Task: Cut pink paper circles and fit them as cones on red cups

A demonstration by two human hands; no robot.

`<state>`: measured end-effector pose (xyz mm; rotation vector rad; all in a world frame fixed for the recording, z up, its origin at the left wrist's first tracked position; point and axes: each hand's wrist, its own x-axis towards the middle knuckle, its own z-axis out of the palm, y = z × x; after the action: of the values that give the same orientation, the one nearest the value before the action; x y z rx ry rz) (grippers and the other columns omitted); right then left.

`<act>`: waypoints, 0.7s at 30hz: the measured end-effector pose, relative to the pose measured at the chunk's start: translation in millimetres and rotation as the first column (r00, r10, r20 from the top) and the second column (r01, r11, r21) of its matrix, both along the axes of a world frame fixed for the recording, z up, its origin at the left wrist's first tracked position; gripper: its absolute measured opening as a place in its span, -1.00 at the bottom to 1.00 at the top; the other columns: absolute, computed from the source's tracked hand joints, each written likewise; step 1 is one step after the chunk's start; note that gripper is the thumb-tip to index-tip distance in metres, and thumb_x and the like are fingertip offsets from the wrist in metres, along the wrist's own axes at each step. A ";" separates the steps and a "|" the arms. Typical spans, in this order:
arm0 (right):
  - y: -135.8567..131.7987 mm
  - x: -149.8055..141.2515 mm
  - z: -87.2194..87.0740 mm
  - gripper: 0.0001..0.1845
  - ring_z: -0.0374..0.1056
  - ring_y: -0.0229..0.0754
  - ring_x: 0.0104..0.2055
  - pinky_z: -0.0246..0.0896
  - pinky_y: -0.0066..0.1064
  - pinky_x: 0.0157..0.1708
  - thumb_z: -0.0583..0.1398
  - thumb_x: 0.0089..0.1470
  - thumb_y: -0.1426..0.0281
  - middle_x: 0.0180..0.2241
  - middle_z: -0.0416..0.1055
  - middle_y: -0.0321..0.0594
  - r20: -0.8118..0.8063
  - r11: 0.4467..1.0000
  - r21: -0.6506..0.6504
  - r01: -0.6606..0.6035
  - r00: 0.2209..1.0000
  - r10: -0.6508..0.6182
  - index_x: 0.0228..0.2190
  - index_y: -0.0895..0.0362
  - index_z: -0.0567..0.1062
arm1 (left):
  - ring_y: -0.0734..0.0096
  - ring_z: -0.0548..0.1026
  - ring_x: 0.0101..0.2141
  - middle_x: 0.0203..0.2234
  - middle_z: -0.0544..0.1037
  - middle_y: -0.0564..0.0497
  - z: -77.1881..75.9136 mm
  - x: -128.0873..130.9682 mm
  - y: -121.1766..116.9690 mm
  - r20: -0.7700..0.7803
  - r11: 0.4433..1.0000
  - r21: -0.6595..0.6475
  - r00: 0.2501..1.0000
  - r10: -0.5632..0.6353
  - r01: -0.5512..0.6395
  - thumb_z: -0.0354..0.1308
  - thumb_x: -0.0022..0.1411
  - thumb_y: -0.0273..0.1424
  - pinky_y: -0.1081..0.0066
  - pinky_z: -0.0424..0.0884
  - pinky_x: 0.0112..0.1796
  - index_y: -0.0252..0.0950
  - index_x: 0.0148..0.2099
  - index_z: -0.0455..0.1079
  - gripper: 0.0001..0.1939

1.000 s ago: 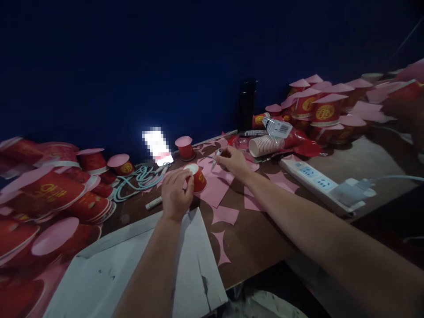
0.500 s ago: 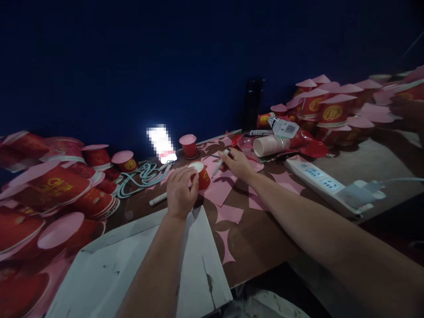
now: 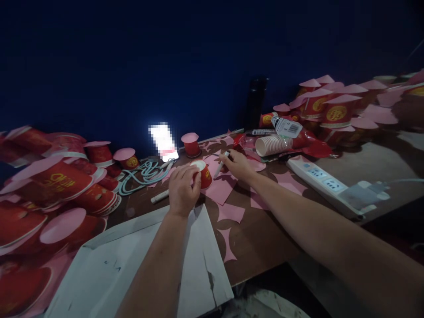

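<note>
My left hand [image 3: 184, 189] is closed round the side of a red paper cup [image 3: 206, 177], which is tilted with its pale round end facing up. In my right hand [image 3: 237, 164] is a white marker pen [image 3: 221, 165], pointing down just right of the cup. Its tip is close to the pink paper [image 3: 221, 191] under the cup; whether it touches cannot be made out. Pink paper scraps [image 3: 232, 213] with curved cut edges lie around. A second white pen [image 3: 159, 197] rests left of my left hand.
Red cups with pink paper tops [image 3: 66, 179] crowd the left, and more [image 3: 338, 114] are piled at right. A lit phone [image 3: 169, 154] stands behind a coiled pale cable [image 3: 141, 176]. Stacked cups in a wrapper [image 3: 273, 145], a power strip [image 3: 318, 179] and a white box [image 3: 139, 265] surround my arms.
The whole view has shifted slightly. Both hands keep their holds, and the pen stays beside the cup with hardly any movement.
</note>
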<state>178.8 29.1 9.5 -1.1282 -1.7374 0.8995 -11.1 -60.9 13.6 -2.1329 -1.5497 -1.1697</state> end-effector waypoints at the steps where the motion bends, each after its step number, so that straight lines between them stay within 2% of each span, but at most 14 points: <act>1: -0.2 -0.4 -0.1 -0.74 0.42 -0.28 -0.55 0.26 -0.53 -0.57 0.11 0.18 0.22 -0.47 0.50 -0.19 0.003 1.000 0.000 0.005 1.000 -0.005 -0.40 0.16 0.40 | 0.27 0.44 -0.04 -0.16 0.56 -0.08 0.3 0.2 -0.3 -0.002 1.000 0.003 1.000 0.002 -0.002 0.02 0.26 -0.35 0.18 0.24 0.06 -0.27 -0.15 0.42 -0.81; 13: 5.9 -2.3 -13.3 -0.72 0.42 -0.28 -0.55 0.28 -0.53 -0.60 0.12 0.15 0.17 -0.46 0.50 -0.20 -0.058 1.000 -0.005 0.012 0.998 -0.012 -0.40 0.14 0.39 | 0.26 0.44 -0.04 -0.16 0.56 -0.08 0.1 0.0 -0.7 -0.007 1.000 0.003 1.000 0.002 -0.002 0.00 0.27 -0.35 0.17 0.25 0.06 -0.26 -0.15 0.43 -0.79; 21: 2.7 -4.0 -9.2 -0.73 0.41 -0.27 -0.57 0.28 -0.52 -0.63 0.15 0.13 0.19 -0.49 0.47 -0.22 -0.087 0.999 -0.025 0.029 0.996 -0.031 -0.43 0.14 0.37 | 0.28 0.44 -0.05 -0.16 0.56 -0.07 0.5 0.1 -1.0 -0.013 1.000 0.018 1.000 -0.004 0.004 0.01 0.27 -0.36 0.20 0.26 0.05 -0.27 -0.15 0.42 -0.80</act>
<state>174.7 31.7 0.2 -1.1109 -1.6389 0.9394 -11.0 -61.9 14.1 -2.1290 -1.5239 -1.1644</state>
